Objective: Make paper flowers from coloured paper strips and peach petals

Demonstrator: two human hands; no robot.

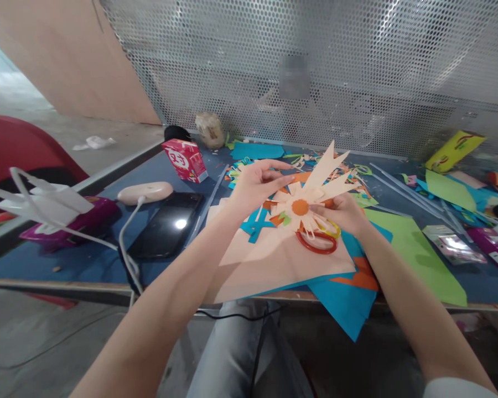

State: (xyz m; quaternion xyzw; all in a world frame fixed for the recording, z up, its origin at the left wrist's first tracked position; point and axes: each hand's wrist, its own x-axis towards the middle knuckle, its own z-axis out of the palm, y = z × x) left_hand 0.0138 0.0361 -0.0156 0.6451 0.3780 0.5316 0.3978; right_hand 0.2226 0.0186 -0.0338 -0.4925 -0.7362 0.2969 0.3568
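Note:
A cream paper flower with a round orange centre [300,207] is held up over the desk, two long pointed cream strips [326,166] rising from its upper right. My right hand [345,213] pinches it at its right side, thumb towards the centre. My left hand [262,181] is closed at its upper left edge, fingertips by an orange paper part; the exact grip there is partly hidden. Just below the flower lie scissors with red and yellow handles [317,243], their blades covered. Blue paper strips [257,224] lie on cream paper sheets [269,265] beneath.
Blue sheets [348,304] overhang the front edge; a green sheet [415,254] lies right. Paper scraps line the perforated metal panel [249,66]. At left are a black phone [168,226], a white corded device [145,192], a pink box [185,160] and a purple power strip [72,224].

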